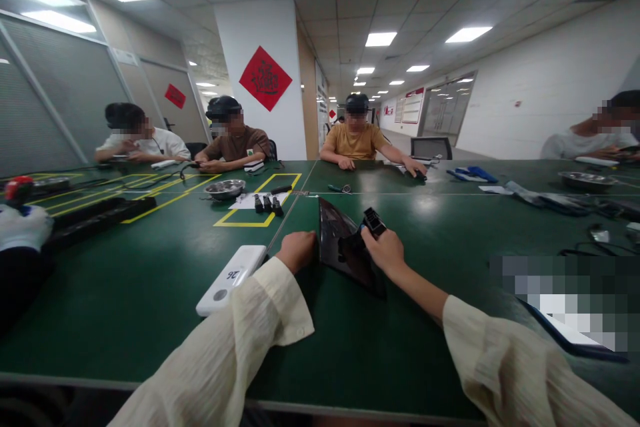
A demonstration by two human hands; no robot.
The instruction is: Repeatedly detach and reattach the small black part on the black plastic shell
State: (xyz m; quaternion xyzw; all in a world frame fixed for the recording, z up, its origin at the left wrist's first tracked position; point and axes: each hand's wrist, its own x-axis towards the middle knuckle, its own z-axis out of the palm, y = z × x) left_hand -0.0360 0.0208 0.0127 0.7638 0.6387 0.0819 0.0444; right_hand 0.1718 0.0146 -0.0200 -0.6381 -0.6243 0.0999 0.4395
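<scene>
A glossy dark panel [331, 230] stands tilted on edge over the green table, in front of me. My left hand [296, 251] is closed at the panel's left edge; its fingertips are hidden. On the other side, my right hand [386, 250] is wrapped round a black blocky plastic part [374, 221], which sits against or very near the panel's face; whether the two are joined I cannot tell. Beside my left wrist lies a white power-bank-like device [233, 280] marked 26.
Several small black parts [269, 205] and a metal bowl [225, 189] lie ahead on the left. A co-worker's gloved hand [23, 227] is near a red-topped tool [19, 188] and a long black bar [100, 220]. Rightward are a screen device [575, 330], gloves [473, 174] and another bowl [587, 180]. People sit opposite.
</scene>
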